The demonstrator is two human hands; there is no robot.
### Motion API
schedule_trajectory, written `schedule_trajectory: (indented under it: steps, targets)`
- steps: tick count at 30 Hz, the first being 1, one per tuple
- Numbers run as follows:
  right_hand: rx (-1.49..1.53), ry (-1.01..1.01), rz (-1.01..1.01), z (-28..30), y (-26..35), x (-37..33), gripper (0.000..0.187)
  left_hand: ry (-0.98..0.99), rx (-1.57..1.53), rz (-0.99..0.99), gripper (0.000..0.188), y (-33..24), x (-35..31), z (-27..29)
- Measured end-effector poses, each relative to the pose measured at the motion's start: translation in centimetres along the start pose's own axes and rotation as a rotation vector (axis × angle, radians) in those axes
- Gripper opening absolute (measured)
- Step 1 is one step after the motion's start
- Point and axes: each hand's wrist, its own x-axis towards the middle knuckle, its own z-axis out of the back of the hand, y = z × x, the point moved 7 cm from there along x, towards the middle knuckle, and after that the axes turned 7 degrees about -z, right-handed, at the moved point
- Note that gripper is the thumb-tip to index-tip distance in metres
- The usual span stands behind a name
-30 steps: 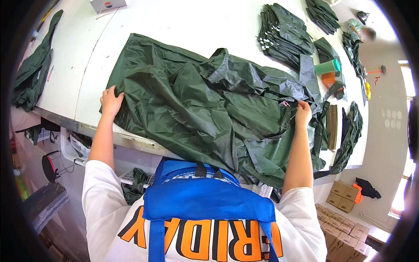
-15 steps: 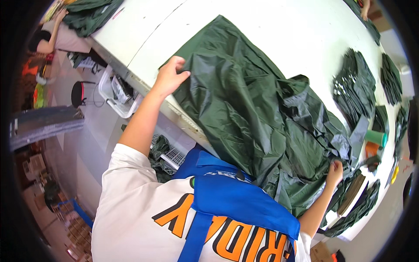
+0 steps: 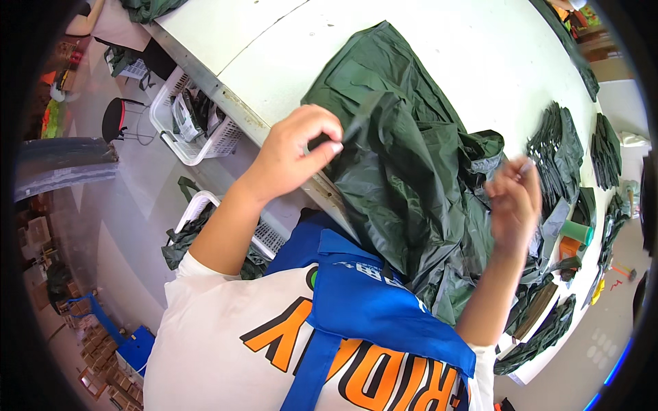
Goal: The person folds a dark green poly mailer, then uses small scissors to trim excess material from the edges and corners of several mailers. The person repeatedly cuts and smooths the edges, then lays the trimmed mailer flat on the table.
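A large dark green, shiny, coated fabric piece [image 3: 411, 185] lies crumpled across the white table in front of me and hangs over its near edge by my blue apron. My left hand [image 3: 295, 147] is at its left side, thumb and fingers pinched on the fabric, which rises in a fold beside the fingertips. My right hand [image 3: 515, 198] is lifted over the right part of the fabric, close to a gathered, rolled opening [image 3: 485, 149]. Its fingers are curled and smeared by motion, so whether they hold anything is unclear.
Stacks of folded dark green pieces [image 3: 561, 140] lie along the table's right side, near a green cylinder [image 3: 577, 233]. Below the left table edge [image 3: 226, 103] stand a white basket of packages [image 3: 185, 154] and another basket [image 3: 271, 236] with dark fabric. A round stool [image 3: 113, 120] stands farther left.
My left hand has come nearer and to the right, closing on the fabric and raising a fold. My right hand has left the fabric's lower right and moved up and away from me.
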Motion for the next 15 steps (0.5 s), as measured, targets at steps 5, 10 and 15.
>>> schedule_trajectory:
  steps: [5,10,15]
  targets:
    - [-0.714,0.665,0.268,-16.4,0.7,0.6,0.054,-0.009,0.041,-0.178,0.020,-2.9,-1.0,-0.2]
    - [-1.286,0.691,0.661,-17.6,-0.9,0.8,0.029,-0.153,0.155,-0.235,0.021,-3.2,-2.4,1.4]
    - [-1.135,0.327,1.146,-14.3,-0.1,-5.2,0.019,-0.289,0.238,-0.223,0.025,-3.4,-4.1,1.2]
